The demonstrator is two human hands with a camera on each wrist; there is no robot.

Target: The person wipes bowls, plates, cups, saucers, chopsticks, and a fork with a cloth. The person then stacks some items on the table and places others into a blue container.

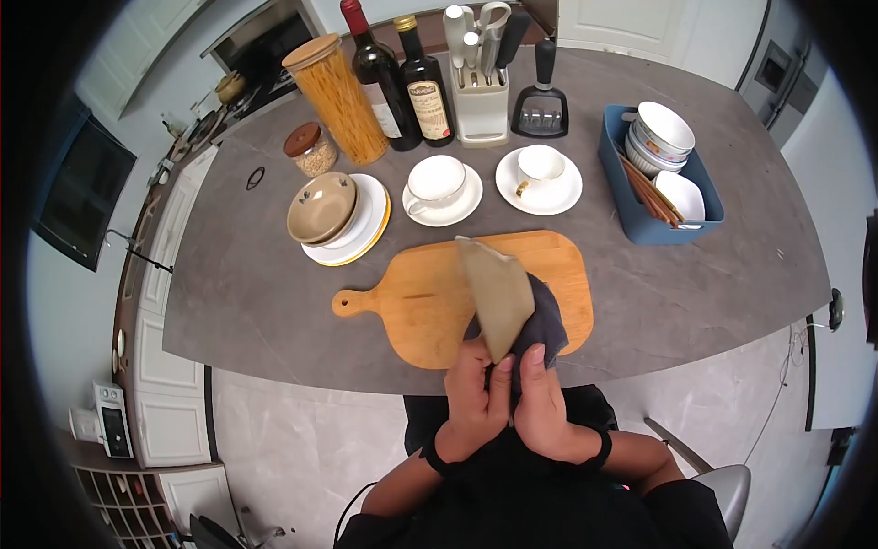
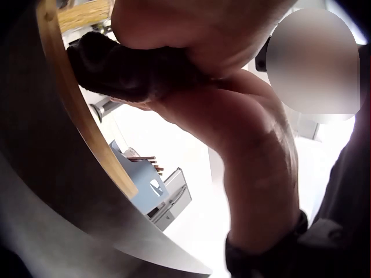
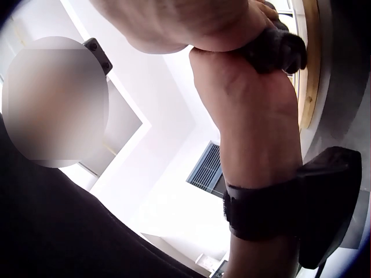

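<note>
Both hands are side by side at the table's near edge, over the front of a wooden cutting board [image 1: 421, 302]. Between them is a folded cloth [image 1: 498, 293], beige on one part and dark grey on another, standing up above the board. My left hand [image 1: 476, 393] pinches its lower left part with curled fingers and thumb. On the other side my right hand [image 1: 544, 407] grips the dark grey part, thumb pointing up along it. Dark cloth [image 2: 122, 72] bunches between the hands in the left wrist view, and the right wrist view shows a dark bunch [image 3: 281, 52] too.
Behind the board stand two white cups [image 1: 437, 178] on saucers, and stacked plates with brown bowls [image 1: 320, 210]. A blue bin [image 1: 658, 233] with bowls and chopsticks is at right. Farther back are a pasta jar [image 1: 338, 101], bottles [image 1: 425, 96] and a knife block [image 1: 482, 114].
</note>
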